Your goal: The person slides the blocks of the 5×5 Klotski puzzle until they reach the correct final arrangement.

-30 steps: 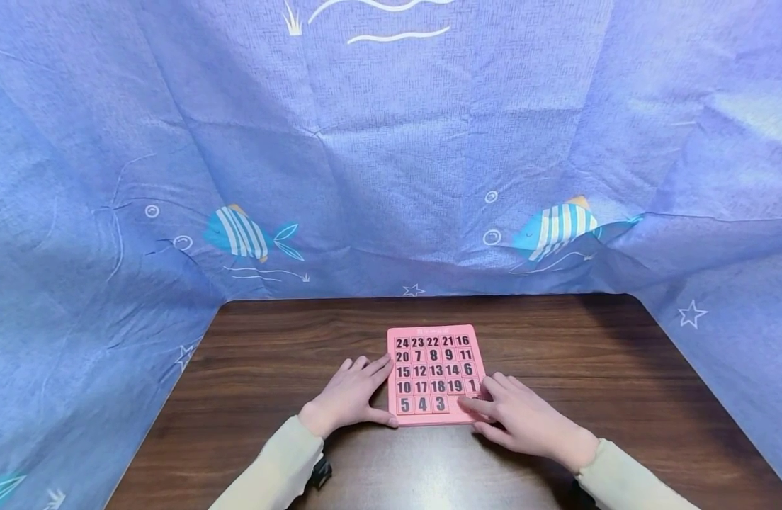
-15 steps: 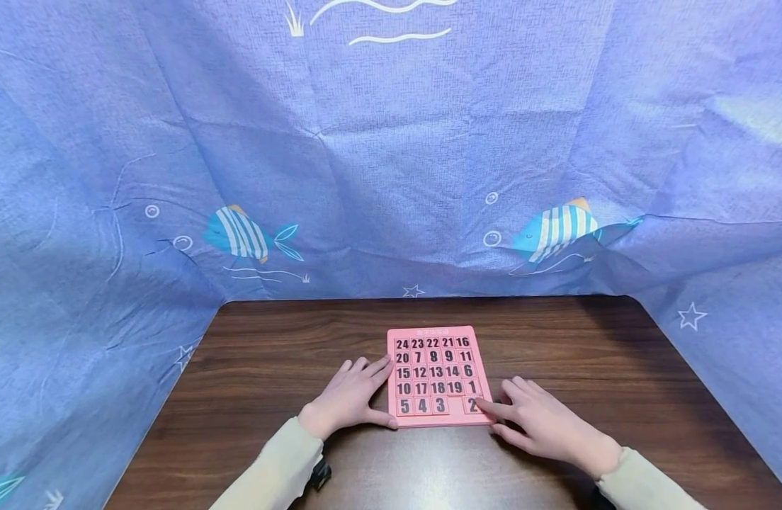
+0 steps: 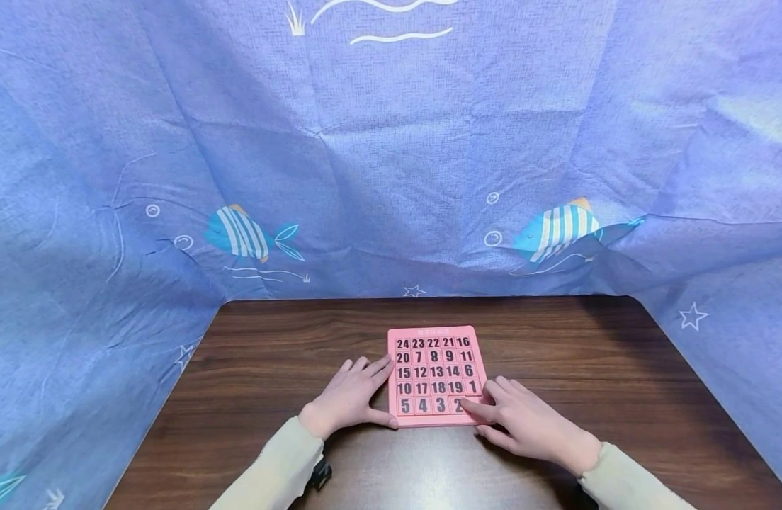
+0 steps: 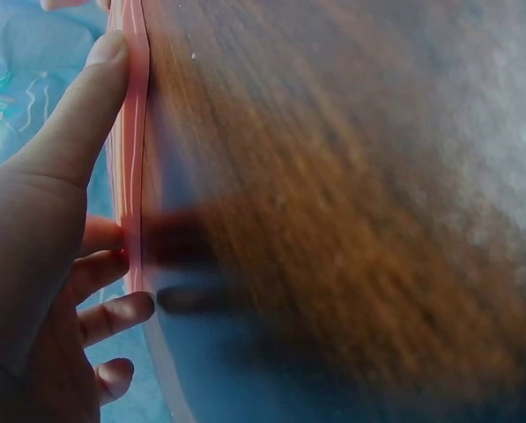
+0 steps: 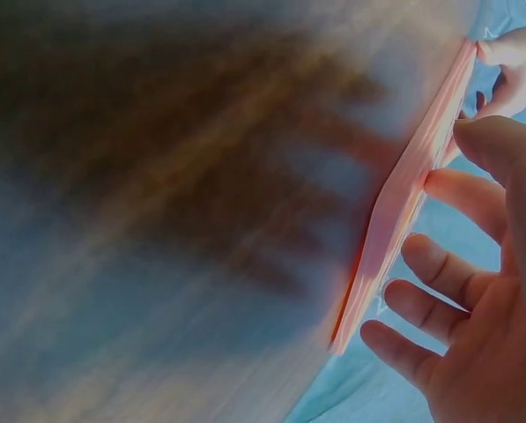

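Note:
A pink number slide puzzle [image 3: 429, 331] lies flat on the table, its tiles bearing black numbers. My left hand [image 3: 346, 397] rests at its left side, fingertips on the left edge and thumb at the near left corner. In the left wrist view the thumb [image 4: 82, 115] lies straight against the pink edge [image 4: 135, 115]. My right hand [image 3: 528, 421] is at the near right corner. Its extended index finger touches the number 2 tile [image 3: 457, 406], partly covering it. In the right wrist view the other fingers [image 5: 425, 308] are spread beside the board [image 5: 399, 194].
The dark wood table [image 3: 289, 333] has rounded far corners. Blue cloth [image 3: 391, 177] printed with fish hangs behind it and along both sides. A small black object [image 3: 321, 473] sits at the left cuff [image 3: 279, 453].
My right hand first drew back right, uncovering the 2 tile, then moved left again. The 2 tile has slid left beside the 3. My left hand stays in place.

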Motion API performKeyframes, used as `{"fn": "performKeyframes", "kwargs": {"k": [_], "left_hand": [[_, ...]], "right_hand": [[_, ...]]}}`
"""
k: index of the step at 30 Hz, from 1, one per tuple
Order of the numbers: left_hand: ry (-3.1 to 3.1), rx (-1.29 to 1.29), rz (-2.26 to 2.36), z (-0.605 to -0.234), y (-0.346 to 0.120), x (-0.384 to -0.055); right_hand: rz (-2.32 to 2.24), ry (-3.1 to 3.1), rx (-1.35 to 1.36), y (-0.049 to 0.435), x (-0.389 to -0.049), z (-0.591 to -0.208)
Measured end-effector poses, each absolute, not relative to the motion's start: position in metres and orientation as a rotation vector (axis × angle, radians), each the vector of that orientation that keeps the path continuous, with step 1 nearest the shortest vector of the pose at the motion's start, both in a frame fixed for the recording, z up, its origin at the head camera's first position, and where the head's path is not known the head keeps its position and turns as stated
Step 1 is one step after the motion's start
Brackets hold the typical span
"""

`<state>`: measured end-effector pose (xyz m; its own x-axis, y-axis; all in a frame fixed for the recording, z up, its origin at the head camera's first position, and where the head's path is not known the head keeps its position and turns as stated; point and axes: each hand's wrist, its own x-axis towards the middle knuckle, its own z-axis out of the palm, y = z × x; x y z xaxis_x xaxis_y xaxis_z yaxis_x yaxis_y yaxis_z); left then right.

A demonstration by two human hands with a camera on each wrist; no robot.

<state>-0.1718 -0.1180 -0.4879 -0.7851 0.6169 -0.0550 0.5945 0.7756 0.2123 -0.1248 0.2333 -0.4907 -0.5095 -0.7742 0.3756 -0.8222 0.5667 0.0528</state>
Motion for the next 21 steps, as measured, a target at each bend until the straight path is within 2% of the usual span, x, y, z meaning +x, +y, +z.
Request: {"fn": "performKeyframes", "kwargs": {"k": [9, 21], "left_hand": [[2.85, 0.987, 0.263, -0.49, -0.118, -0.172], [2.849, 0.982, 0.264, -0.49, -0.119, -0.173]], "right_hand": [[0.172, -2.587, 1.135, 0.24, -0.136, -0.49], [0.182, -2.554, 1.17, 0.246, -0.124, -0.489]]}}
